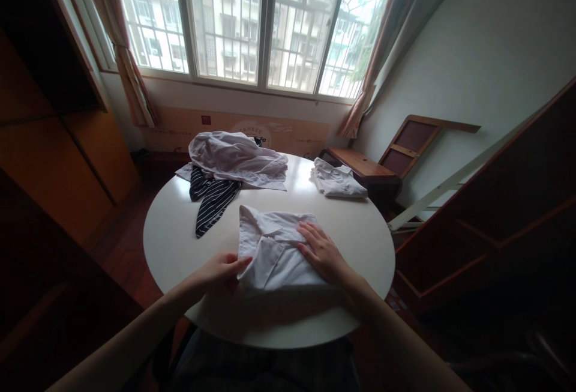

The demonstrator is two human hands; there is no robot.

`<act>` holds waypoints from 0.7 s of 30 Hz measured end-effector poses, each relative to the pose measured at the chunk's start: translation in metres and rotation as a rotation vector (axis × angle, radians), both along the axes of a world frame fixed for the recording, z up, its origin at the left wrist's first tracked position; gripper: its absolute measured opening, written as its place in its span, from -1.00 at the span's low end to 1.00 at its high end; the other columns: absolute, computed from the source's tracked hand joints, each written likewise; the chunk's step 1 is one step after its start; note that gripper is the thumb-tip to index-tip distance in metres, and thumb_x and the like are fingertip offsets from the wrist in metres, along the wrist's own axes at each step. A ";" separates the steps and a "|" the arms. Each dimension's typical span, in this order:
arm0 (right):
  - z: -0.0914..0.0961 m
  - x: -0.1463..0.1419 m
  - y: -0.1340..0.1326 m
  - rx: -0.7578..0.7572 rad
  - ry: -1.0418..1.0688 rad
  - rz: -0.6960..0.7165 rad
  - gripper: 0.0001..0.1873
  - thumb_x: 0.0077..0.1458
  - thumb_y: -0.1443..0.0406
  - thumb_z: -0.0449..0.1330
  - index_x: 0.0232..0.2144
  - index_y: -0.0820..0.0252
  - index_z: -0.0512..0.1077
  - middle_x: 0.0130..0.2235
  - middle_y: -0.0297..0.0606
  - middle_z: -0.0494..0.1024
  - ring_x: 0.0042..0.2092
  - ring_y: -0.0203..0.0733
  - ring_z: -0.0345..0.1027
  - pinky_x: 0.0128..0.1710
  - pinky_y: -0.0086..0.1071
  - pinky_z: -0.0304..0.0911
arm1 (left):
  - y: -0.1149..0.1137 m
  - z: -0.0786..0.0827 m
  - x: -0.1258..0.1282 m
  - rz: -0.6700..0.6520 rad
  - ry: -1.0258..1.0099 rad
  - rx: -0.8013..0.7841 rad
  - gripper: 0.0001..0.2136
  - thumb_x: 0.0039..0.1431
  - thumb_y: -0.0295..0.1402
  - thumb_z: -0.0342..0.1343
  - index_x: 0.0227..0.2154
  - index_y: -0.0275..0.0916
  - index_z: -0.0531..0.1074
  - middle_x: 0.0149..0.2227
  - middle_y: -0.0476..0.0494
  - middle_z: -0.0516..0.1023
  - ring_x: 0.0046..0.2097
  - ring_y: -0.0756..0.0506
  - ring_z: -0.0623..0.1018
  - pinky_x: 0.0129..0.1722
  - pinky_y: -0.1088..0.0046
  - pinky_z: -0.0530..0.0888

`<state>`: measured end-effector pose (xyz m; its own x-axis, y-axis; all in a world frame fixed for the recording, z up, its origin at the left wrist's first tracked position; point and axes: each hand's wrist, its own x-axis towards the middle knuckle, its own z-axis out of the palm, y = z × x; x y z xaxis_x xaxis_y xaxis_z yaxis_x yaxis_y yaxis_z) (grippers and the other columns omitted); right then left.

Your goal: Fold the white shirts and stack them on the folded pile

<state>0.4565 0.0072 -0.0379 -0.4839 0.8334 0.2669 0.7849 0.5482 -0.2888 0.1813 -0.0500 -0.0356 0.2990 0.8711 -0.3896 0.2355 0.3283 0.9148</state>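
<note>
A folded white collared shirt (288,266) lies on the round white table (180,248) in front of me, its collar toward the left. My left hand (229,269) pinches the shirt's near left edge at the collar between thumb and fingers; some of those fingers are hidden below the cloth. My right hand (321,251) rests flat on the shirt's right part with its fingers stretched out.
A rumpled pile of pale shirts (238,158) lies at the back left, with a black-and-white striped cloth (216,200) trailing from it. At the back right sits a stack of folded white clothes (338,179). Behind stand a wooden bench (360,162) and the window (229,26).
</note>
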 end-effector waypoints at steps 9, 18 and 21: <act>0.001 0.000 0.000 -0.002 -0.001 -0.003 -0.51 0.19 0.08 -0.11 0.11 0.11 0.21 0.18 -0.20 0.21 0.23 -0.07 -0.05 0.15 -0.08 0.00 | -0.007 -0.001 0.000 0.027 0.002 0.096 -0.52 -0.07 0.14 -0.02 -0.63 -0.25 0.30 -0.71 0.02 0.27 -0.65 0.03 0.22 -0.63 0.52 0.11; 0.000 0.000 0.001 0.012 -0.008 0.000 -0.51 0.19 0.08 -0.11 0.11 0.10 0.21 0.18 -0.21 0.21 0.22 -0.08 -0.04 0.16 -0.09 -0.01 | -0.008 0.023 -0.002 0.252 0.452 0.492 -0.74 -0.20 -0.22 0.23 -0.76 -0.19 0.31 -0.69 -0.03 0.27 -0.57 -0.03 0.25 -0.54 0.52 0.01; -0.002 0.001 0.001 0.026 -0.007 0.005 -0.51 0.19 0.07 -0.11 0.10 0.09 0.22 0.18 -0.22 0.21 0.22 -0.08 -0.03 0.16 -0.08 0.00 | 0.015 0.028 -0.007 0.333 0.362 0.541 -0.81 -0.16 -0.18 0.22 -0.60 -0.19 0.40 -0.56 -0.05 0.41 -0.51 -0.05 0.34 -0.53 0.53 0.12</act>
<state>0.4570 0.0085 -0.0397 -0.4900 0.8239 0.2847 0.7839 0.5593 -0.2694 0.1745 -0.0351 -0.0072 -0.0809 0.9920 0.0967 0.5202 -0.0407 0.8531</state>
